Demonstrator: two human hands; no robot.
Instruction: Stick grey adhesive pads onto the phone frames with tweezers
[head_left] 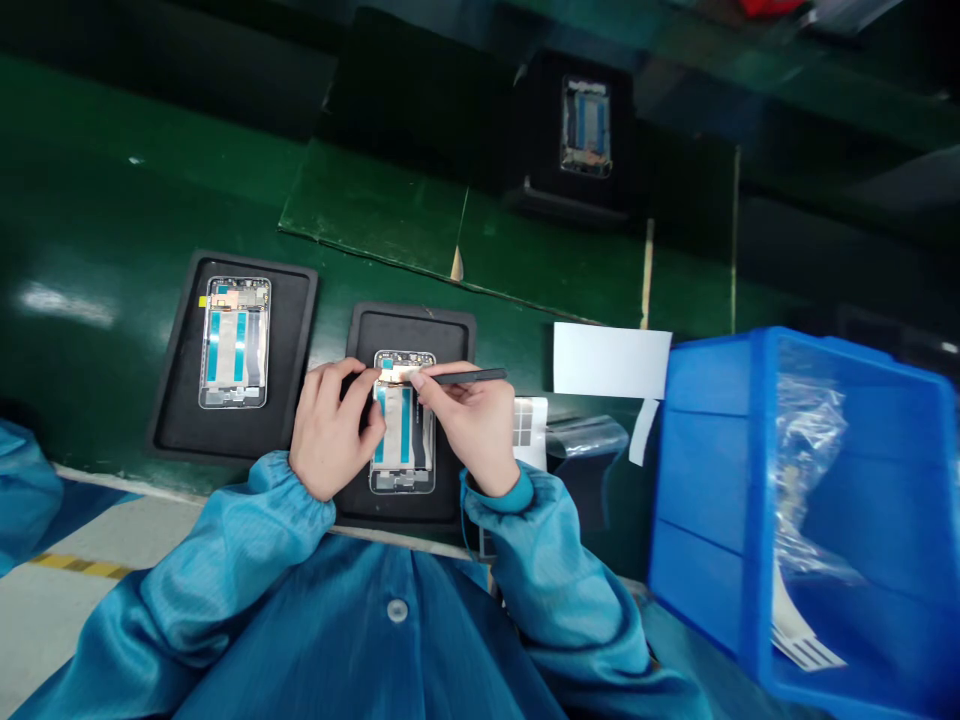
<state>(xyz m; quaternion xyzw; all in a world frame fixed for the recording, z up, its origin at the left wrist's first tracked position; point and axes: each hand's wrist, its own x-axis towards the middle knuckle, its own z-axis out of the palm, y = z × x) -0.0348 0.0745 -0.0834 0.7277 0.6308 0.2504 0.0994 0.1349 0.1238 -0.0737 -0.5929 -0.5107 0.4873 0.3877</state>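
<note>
An opened phone [394, 455] lies face down in a black tray [412, 318], its inner boards, blue strips and dark ribbon cable showing. My left hand [334, 425] rests at the phone's left edge, fingers bent, with the thumb and index fingertip apart on its side. In my right hand [480, 425] are slim black tweezers [472, 377], pinched between thumb and fingers. Their tip points left at the phone's upper part, near the copper-coloured area; the fingers partly hide the contact. A yellow tab marks a second opened phone [235, 345] in another black tray [176, 400] on the left.
On the right stands a blue bin [712, 480] holding clear plastic bags [806, 470]. White paper [611, 360], a gridded label sheet [532, 425] and clear film [589, 436] lie nearer my right hand. Farther back, another opened phone [587, 125] sits on a black tray. A blue sleeve [26, 490] shows far left.
</note>
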